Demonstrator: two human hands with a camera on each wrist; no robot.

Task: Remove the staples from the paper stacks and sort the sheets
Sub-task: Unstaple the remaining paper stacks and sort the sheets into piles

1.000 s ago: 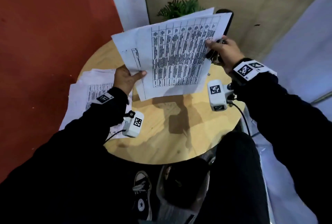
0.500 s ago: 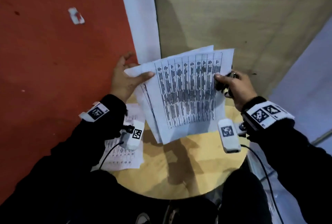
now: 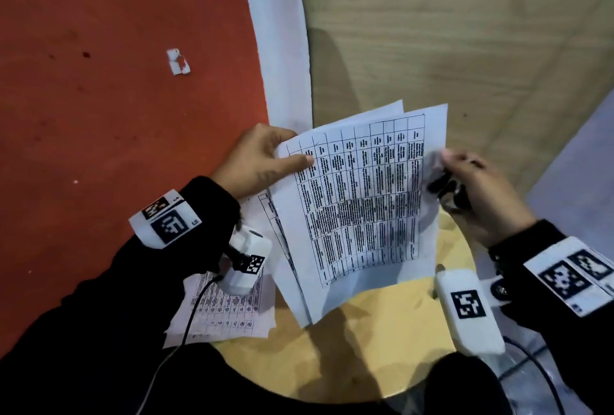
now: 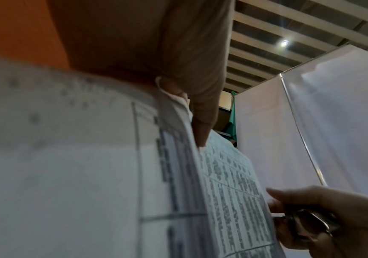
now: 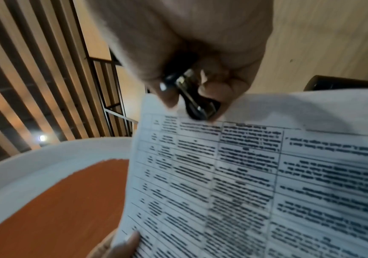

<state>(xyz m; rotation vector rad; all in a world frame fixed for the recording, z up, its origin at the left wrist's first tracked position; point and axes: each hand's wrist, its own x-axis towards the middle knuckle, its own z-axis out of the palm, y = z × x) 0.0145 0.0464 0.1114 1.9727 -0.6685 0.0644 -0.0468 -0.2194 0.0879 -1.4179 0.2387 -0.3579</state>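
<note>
Round wooden table [image 3: 382, 348] occupies the lower centre of the head view, with a red wall at 10 o'clock and a wood panel at 1 o'clock. The person holds a paper stack [image 3: 362, 202] raised above the table. The left hand [image 3: 255, 162] grips the stack's edge at 9 o'clock, thumb lying across the top sheet and fingers hidden behind the paper. The right hand [image 3: 478, 188] is curled around a black and metal staple remover [image 5: 194, 97], its tip touching the stack's edge at 3 o'clock. Whether a staple is caught there cannot be made out. A second pile of printed sheets [image 3: 226, 311] lies on the table at 8 o'clock, partly covered by the left sleeve and wrist camera. All sheets carry printed tables, their text too blurred to read. Square coded tags mark both wristbands.
</note>
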